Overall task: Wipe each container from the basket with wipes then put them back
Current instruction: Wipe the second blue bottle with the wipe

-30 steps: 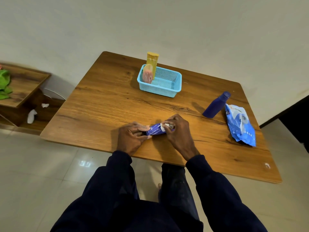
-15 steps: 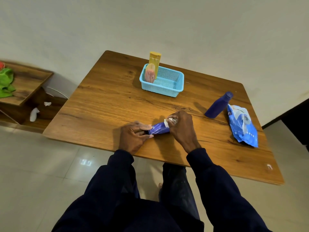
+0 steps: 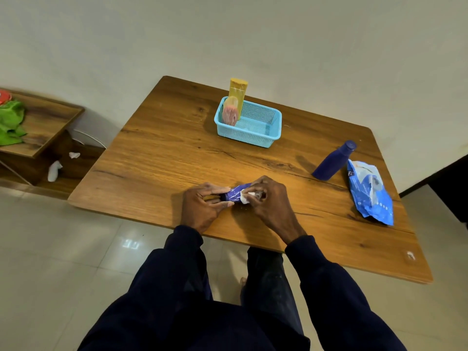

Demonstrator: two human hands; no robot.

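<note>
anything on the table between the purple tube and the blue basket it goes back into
Nothing visible. Bare table lies between the purple tube and the blue basket. Its yellow bottle and pink container fill only the left end; the dark blue bottle stands off to the right.

Wooden table [image 3: 164, 153] carries a blue basket [image 3: 249, 138] (far side), a navy bottle [image 3: 331, 163] just beside a wipes pack [image 3: 369, 193].

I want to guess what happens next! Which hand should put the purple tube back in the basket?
Probably the left hand: it grips the purple tube, while the right hand pinches the wipe. The basket sits straight ahead.
</note>
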